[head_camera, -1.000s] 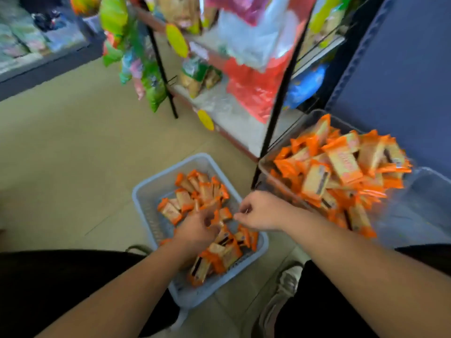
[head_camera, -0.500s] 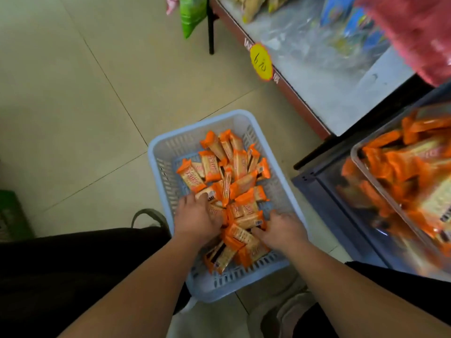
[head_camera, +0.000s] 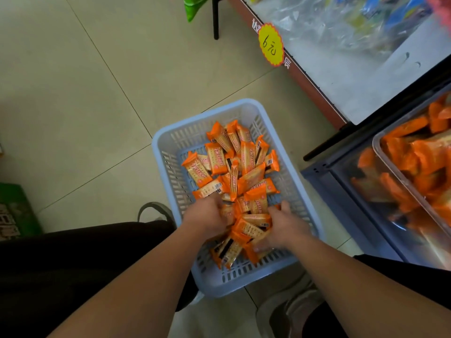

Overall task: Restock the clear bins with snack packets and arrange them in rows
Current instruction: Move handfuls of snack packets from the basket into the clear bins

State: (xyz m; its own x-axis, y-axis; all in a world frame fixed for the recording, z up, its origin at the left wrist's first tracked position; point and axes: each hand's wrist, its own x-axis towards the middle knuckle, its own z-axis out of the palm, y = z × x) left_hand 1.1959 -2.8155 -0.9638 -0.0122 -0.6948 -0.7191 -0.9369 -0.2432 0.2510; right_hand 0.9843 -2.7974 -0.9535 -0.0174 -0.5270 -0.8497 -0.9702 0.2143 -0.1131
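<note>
A second back, the right hand (head_camera: 284, 228) is seen up by the edge of the clear bin (head_camera: 377, 145), with the left hand (head_camera: 207, 219) just over the blue basket (head_camera: 170, 142). Now both are sunk into the orange packets (head_camera: 244, 167) at the basket's near end. Compared with half a second ago, the right hand is pushed further in and a clump of packets is squeezed between the two hands. The view's also tipped down, so the clear bin is only caught at the right edge.

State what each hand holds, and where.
Left hand and right hand flank a clump of orange snack packets in the blue slotted plastic basket; actual grip cannot be told.
</note>
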